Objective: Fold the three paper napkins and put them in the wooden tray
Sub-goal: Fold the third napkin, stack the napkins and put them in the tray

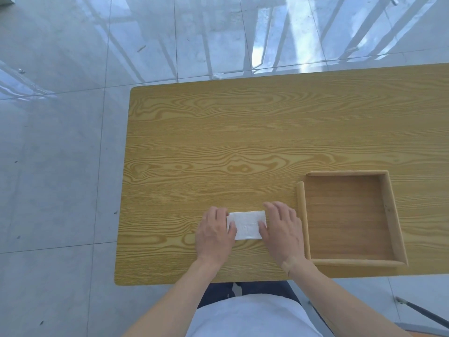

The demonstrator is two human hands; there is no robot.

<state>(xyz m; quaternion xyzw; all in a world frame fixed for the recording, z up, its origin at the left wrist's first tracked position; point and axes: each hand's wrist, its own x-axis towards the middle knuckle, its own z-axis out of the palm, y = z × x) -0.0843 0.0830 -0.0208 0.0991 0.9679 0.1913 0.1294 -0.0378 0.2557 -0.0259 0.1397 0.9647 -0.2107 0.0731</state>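
Note:
A white paper napkin (246,224), folded into a small rectangle, lies flat on the wooden table (243,142) near its front edge. My left hand (215,235) rests on the napkin's left end, thumb over its edge. My right hand (283,231) presses on the napkin's right end with fingers spread. The wooden tray (301,215) stands just right of my right hand; nothing lies inside it. I see only this one white rectangle; whether it is a single napkin or a stack, I cannot tell.
The table's left edge (122,190) drops to a glossy tiled floor (60,142). The table top stretches far behind the napkin. The tray's right rail (394,215) leaves a strip of table at the right.

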